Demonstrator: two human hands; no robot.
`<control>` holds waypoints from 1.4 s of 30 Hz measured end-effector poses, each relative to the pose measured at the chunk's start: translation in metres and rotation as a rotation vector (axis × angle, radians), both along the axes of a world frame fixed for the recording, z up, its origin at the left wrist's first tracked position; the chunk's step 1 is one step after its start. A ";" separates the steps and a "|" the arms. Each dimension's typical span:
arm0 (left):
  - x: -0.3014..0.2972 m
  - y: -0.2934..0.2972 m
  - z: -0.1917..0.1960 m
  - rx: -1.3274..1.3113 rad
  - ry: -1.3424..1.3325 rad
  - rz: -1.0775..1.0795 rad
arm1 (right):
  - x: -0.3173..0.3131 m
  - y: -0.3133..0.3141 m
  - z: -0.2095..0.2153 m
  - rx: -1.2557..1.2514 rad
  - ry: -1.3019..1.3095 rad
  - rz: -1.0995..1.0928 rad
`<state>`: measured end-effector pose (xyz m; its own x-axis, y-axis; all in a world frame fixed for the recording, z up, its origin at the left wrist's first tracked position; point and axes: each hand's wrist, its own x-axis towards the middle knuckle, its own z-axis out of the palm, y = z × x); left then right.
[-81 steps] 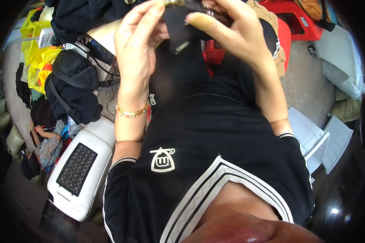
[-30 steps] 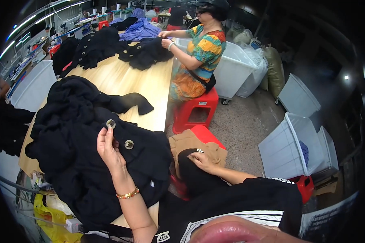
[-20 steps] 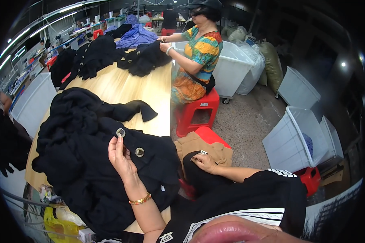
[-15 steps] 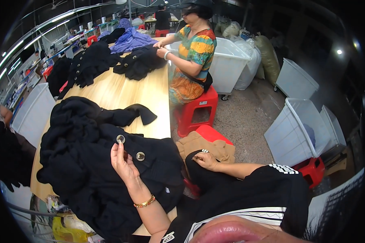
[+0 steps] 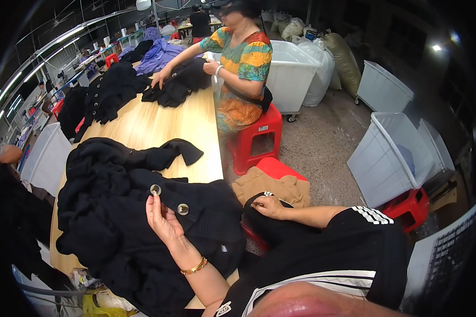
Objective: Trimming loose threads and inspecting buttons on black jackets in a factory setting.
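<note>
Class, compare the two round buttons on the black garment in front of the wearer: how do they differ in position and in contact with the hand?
The upper button sits at the fingertips of the left hand, which touch it; the lower button lies clear of the fingers, to the right of the hand. The upper button is farther up the black garment; the lower button is nearer the wearer. Both are round, pale with a dark centre, and on the same garment.

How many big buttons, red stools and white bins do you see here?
Large round buttons on the black garment: 2
Red plastic stools: 3
White plastic bins: 5
Total: 10
</note>
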<state>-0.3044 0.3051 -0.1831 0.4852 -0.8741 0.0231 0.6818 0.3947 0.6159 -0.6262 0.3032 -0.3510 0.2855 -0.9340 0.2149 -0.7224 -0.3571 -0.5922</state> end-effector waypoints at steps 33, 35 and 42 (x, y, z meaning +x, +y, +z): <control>-0.010 -0.003 -0.003 0.145 0.107 0.006 | 0.010 0.001 -0.008 -0.033 0.034 -0.007; -0.021 0.002 0.012 0.236 -0.034 0.015 | 0.007 -0.001 -0.010 -0.008 0.011 -0.001; -0.034 0.013 0.028 -0.025 -0.204 -0.103 | 0.007 -0.002 -0.008 0.052 -0.024 -0.005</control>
<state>-0.3382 0.3178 -0.1555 0.3766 -0.9166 0.1344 0.5812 0.3468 0.7361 -0.6197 0.3008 -0.3594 0.2760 -0.9455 0.1726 -0.7093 -0.3216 -0.6273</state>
